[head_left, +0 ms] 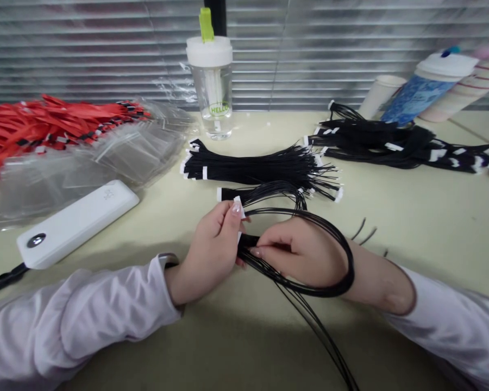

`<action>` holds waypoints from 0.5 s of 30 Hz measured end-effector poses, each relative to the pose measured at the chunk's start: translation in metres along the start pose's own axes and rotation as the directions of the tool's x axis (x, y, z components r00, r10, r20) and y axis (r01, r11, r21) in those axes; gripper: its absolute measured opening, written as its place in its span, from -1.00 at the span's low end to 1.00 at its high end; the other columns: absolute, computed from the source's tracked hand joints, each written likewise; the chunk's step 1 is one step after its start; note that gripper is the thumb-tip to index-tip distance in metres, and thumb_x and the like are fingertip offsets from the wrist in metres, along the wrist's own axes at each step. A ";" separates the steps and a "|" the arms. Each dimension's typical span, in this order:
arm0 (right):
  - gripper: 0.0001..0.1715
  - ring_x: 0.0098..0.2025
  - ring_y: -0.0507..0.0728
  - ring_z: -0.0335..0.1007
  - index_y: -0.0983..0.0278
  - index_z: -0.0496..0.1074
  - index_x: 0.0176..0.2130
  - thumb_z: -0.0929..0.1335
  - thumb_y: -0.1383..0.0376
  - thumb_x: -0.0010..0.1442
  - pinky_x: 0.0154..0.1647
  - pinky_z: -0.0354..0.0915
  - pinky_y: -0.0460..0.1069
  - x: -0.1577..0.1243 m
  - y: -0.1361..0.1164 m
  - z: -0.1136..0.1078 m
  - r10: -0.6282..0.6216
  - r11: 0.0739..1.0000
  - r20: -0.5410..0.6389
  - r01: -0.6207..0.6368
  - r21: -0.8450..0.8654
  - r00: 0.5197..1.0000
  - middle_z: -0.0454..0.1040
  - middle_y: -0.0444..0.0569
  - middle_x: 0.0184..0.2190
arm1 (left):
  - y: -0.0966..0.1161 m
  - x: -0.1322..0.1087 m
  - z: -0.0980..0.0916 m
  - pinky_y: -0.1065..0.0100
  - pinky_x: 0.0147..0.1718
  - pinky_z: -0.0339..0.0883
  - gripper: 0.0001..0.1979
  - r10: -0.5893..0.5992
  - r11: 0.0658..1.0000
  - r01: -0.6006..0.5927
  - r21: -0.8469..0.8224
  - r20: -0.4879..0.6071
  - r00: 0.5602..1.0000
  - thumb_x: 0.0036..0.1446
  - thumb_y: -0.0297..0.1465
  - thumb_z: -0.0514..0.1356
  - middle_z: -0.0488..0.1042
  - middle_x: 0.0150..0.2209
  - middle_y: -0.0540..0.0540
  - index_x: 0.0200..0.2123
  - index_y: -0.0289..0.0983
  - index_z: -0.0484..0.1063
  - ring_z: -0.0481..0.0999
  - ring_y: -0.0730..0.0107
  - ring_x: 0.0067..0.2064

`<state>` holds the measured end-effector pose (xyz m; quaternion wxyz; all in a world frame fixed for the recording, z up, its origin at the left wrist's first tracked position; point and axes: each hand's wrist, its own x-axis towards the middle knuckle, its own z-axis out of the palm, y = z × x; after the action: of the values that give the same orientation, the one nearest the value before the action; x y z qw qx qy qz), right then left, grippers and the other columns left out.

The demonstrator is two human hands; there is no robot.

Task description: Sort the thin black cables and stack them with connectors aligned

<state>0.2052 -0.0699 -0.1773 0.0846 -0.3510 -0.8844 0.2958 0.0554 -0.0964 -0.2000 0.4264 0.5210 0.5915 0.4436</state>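
Note:
Black wires with white connectors form a wire harness (346, 255), looped over the back of my right wrist. My left hand (214, 244) pinches a white connector (239, 206) of it between thumb and fingers; a second white edge shows lower down by the palm. With thumb and finger closed, my right hand (303, 252) grips the black wires just right of the left fingers. Loose wire ends hang toward the table's front. Behind the hands lies another black harness (264, 193) with a white end, and past it a flat bundle of black harnesses (252, 167).
At left, red ribbon cables (57, 122) lie on clear plastic bags (126, 152), with a white power bank (77, 222) in front. A clear bottle (214, 87) stands at the back. More black harnesses (391, 141) and a blue-patterned cup (427, 89) are at right.

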 end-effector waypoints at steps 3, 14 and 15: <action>-0.65 -0.62 -0.13 0.05 0.33 0.36 -0.59 0.18 0.28 0.12 -0.59 -0.06 -0.14 0.003 -0.002 0.002 -0.034 0.997 -0.039 0.031 -0.072 0.999 0.32 -0.19 -0.67 | -0.001 0.000 0.000 0.59 -0.79 0.15 -0.67 -0.003 1.000 0.003 0.006 0.000 1.000 0.18 -0.20 -0.09 0.19 -0.59 0.09 -0.49 -0.30 0.19 0.23 0.67 -0.71; -0.83 -0.60 -0.04 0.01 0.27 0.21 -0.58 0.21 0.36 0.02 -0.55 -0.12 -0.07 -0.019 -0.006 -0.013 -0.048 0.879 -0.082 0.003 -0.476 0.995 0.25 -0.18 -0.66 | -0.002 0.002 -0.002 0.59 -0.79 0.12 -0.67 0.031 0.997 -0.032 0.067 0.017 0.999 0.18 -0.21 -0.08 0.19 -0.62 0.08 -0.50 -0.30 0.19 0.21 0.66 -0.71; -0.83 -0.62 -0.05 -0.04 0.27 0.18 -0.58 0.21 0.38 0.03 -0.56 -0.15 -0.08 -0.022 -0.007 -0.019 -0.045 0.865 -0.073 0.003 -0.502 0.996 0.20 -0.19 -0.68 | -0.002 0.002 -0.002 0.58 -0.79 0.12 -0.67 0.018 0.998 -0.019 0.060 0.010 1.000 0.18 -0.20 -0.08 0.19 -0.61 0.08 -0.49 -0.30 0.20 0.20 0.66 -0.71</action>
<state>0.2249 -0.0799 -0.1566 0.0307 -0.3618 -0.9309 0.0403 0.0524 -0.0949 -0.2015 0.4093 0.5413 0.5977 0.4270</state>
